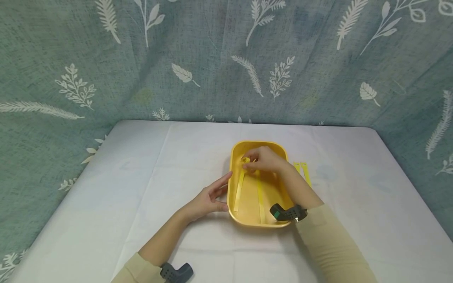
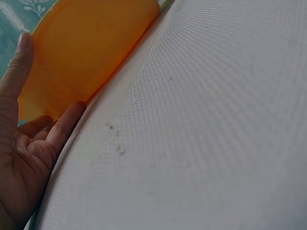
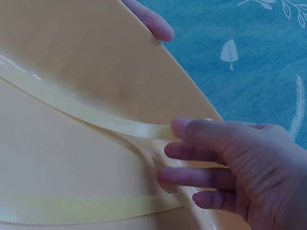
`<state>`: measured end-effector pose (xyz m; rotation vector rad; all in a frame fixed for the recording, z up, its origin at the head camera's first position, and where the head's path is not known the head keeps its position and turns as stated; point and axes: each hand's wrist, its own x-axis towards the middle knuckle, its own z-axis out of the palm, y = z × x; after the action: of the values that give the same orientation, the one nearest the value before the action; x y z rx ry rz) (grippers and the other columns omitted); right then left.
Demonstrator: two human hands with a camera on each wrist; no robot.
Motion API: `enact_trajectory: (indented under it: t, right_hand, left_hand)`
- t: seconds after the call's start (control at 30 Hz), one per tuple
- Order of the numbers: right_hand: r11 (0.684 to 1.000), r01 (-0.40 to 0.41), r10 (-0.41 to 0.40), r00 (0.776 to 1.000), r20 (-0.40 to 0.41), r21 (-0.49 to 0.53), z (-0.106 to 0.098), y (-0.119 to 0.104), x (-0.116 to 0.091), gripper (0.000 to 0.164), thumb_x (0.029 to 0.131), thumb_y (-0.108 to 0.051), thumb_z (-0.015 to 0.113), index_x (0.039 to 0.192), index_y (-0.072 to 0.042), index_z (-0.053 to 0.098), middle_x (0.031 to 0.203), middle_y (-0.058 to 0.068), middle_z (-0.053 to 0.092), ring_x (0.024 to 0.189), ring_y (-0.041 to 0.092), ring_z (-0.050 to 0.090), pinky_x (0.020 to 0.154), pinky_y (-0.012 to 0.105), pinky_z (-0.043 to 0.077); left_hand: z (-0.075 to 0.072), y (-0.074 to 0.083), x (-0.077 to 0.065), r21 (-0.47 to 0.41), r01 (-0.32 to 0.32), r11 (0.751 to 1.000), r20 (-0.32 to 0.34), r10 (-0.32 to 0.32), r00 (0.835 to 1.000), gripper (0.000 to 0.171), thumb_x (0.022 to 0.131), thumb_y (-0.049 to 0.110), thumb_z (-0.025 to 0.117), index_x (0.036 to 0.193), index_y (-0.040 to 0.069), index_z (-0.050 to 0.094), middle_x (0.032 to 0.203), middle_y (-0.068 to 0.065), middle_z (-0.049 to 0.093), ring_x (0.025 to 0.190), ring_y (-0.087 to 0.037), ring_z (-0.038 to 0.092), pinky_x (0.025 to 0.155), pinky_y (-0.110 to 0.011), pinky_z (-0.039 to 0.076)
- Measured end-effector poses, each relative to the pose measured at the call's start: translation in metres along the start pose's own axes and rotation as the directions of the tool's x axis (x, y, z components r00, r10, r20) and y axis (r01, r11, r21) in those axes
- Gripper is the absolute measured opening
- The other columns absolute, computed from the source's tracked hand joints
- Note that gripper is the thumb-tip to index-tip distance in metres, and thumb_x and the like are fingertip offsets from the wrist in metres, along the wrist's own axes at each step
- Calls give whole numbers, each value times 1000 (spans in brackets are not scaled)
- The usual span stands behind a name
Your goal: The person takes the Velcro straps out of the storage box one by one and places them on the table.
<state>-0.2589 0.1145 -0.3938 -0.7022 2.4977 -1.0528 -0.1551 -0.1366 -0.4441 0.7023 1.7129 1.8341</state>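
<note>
Inside yellow tray (image 1: 249, 198), right hand (image 1: 266, 159) pinches yellow strip (image 1: 239, 192) near tray's far end; left hand (image 1: 209, 198), fingers spread, touches tray's outer left side. Slackened pinch could let strip (end looks curled) slip.

Ahead of you: a blue-green fabric backdrop (image 1: 212, 94), gently rippled, printed with white leaves (image 1: 182, 73), sprigs and feathery fronds. It spans the top of the head view and continues down past both sides of your counter (image 1: 247, 124). Counter: broad, far corners rounded, thin dark line along the far edge. A white cloth (image 1: 184, 157) covers it; you can see a long crease (image 1: 152, 172) running down the left part, faint bluish patches toward the right. In the left wrist view you get a fine weave and small dark specks (image 2: 115, 139). Light: soft, shadows blurred
</note>
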Motion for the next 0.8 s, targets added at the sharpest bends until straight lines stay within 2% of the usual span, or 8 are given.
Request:
enact_trajectory:
  t: [0.1, 0.17, 0.27, 0.37, 0.63, 0.8]
  right_hand:
    - [996, -18, 18, 1000, 5, 82, 0, -1, 0, 38, 85, -25, 72, 118, -7, 66, 90, 7, 72, 71, 16, 63, 62, 26, 51]
    - [982, -29, 24, 999, 27, 189, 0, -1, 0, 41, 86, -21, 70, 123, -5, 62, 98, 11, 72, 78, 17, 67, 67, 28, 55]
    - [925, -51, 24, 997, 75, 376, 0, -1, -1, 45, 88, -11, 67, 130, 0, 55, 110, 17, 68, 92, 22, 69, 78, 37, 57]
    - [868, -74, 25, 994, 107, 490, -1, -1, -2, 50, 87, -5, 66, 134, 1, 50, 113, 19, 66, 98, 23, 68, 84, 44, 54]
    - [813, -84, 39, 995, 90, 577, -5, -2, -2, 59, 87, -5, 67, 141, -7, 44, 110, 13, 69, 91, 19, 70, 83, 42, 55]
    - [788, -51, 4, 997, 76, 613, -7, -1, -3, 59, 87, -4, 66, 142, -9, 44, 117, 19, 64, 92, 18, 70, 81, 37, 56]
  left_hand:
    - [0, 0, 0, 1, 6, 1000, -4, -6, 1000, 96, 80, 18, 76, 153, 20, 14, 158, -6, 15, 143, -31, 19, 98, -37, 47]
    - [0, 0, 0, 1, 3, 1000, -5, -3, 1000, 96, 80, 19, 76, 153, 20, 14, 158, -6, 14, 143, -32, 19, 98, -37, 47]
    - [0, 1, 0, 3, 2, 1000, -7, -2, 1000, 97, 79, 22, 77, 153, 18, 14, 159, -7, 13, 143, -32, 19, 98, -38, 47]
    - [1, 0, 0, 3, 1, 1000, -7, -1, 1000, 98, 79, 22, 77, 153, 17, 14, 159, -9, 12, 143, -34, 19, 98, -37, 46]
    - [0, -1, 0, 10, 13, 1000, -11, -12, 1000, 96, 80, 21, 76, 153, 18, 15, 158, -8, 14, 143, -33, 20, 99, -36, 46]
    - [-1, 0, 0, 25, 19, 1000, -15, -19, 1000, 97, 79, 23, 77, 153, 18, 14, 159, -7, 13, 143, -32, 20, 99, -35, 45]
